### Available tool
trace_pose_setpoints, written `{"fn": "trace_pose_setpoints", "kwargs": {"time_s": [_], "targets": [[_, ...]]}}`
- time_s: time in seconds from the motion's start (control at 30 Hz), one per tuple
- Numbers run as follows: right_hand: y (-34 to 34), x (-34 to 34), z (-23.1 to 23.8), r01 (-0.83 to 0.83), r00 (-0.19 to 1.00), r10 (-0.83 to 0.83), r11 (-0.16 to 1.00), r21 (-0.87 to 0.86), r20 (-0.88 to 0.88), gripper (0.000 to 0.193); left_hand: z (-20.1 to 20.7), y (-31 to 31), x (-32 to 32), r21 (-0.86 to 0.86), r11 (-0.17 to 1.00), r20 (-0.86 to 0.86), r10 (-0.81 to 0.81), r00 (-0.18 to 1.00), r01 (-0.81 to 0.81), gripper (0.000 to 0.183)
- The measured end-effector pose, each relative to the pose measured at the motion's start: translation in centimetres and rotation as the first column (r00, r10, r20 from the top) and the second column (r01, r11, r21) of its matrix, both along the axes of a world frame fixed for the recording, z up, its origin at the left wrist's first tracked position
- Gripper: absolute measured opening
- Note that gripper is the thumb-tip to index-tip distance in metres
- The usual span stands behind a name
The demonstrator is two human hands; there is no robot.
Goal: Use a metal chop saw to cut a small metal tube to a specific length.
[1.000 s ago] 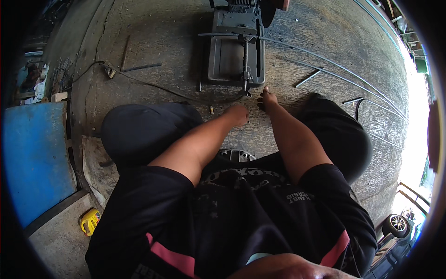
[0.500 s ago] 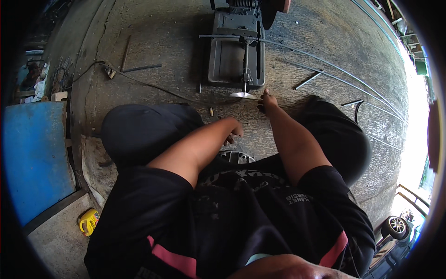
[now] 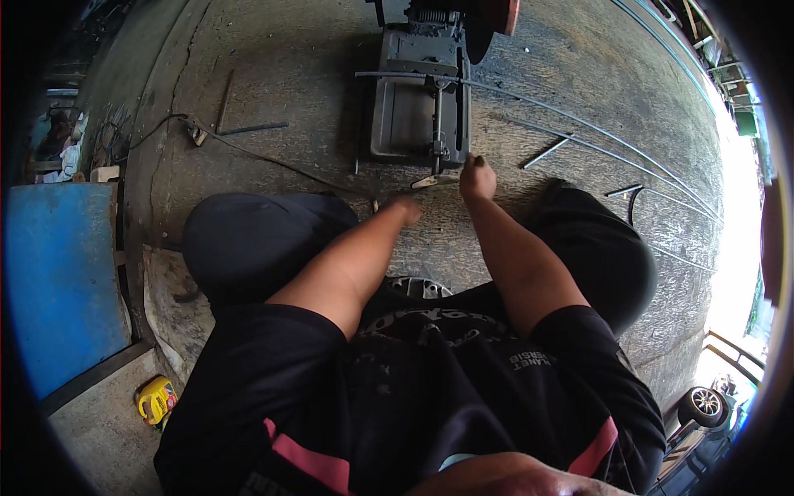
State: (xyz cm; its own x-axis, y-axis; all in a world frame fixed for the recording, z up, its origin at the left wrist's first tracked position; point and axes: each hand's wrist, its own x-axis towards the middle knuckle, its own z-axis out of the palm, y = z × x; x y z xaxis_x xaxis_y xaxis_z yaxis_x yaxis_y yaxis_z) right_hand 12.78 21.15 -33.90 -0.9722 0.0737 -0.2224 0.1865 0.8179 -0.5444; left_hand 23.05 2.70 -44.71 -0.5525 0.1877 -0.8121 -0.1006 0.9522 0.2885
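Note:
A chop saw base (image 3: 418, 120) stands on the floor ahead of me. Its clamp screw (image 3: 437, 124) runs toward me and ends in a crank handle (image 3: 434, 181). Across the base lies a long thin metal rod (image 3: 529, 93), against the clamp's jaw. My right hand (image 3: 479, 179) is at the base's near right corner, beside the handle's right end, its fingers curled; what they hold, if anything, is hidden. My left hand (image 3: 405, 210) hangs nearer to me, left of the handle, its fingers hidden beneath it. By it lies a small tan piece (image 3: 375, 206).
The saw's dark disc (image 3: 478, 37) is at the far end of the base. A cable (image 3: 273, 162) crosses the floor at left, near a dark bar (image 3: 255, 127). Short cut rods (image 3: 546, 152) lie at right. A blue panel (image 3: 66, 264) and yellow container (image 3: 156, 400) are at left.
The crank handle has turned to another angle. My right hand's fingers have curled in more. My left hand has moved forward and a little left, toward the small tan piece.

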Motion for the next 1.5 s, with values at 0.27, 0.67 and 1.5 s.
{"fn": "trace_pose_setpoints", "kwargs": {"time_s": [0.27,0.67,1.5], "targets": [[-8.8,-0.2,4.8,-0.26,0.965,0.242,0.928,-0.267,-0.1,0.038,7.0,-2.8,-4.8,0.134,0.457,-0.512,0.792,0.334,-0.879,0.033],[-18.3,-12.6,1.0,0.419,0.858,0.104,0.427,-0.802,0.503,0.022,9.5,-9.7,-18.0,0.638,-0.286,0.022,0.935,-0.355,-0.715,0.032],[-23.4,-15.9,-2.8,0.675,0.731,0.1,0.037,-0.737,0.675,0.035,6.1,-13.6,-26.3,0.593,-0.591,0.21,0.769,-0.603,-0.547,0.04]]}}
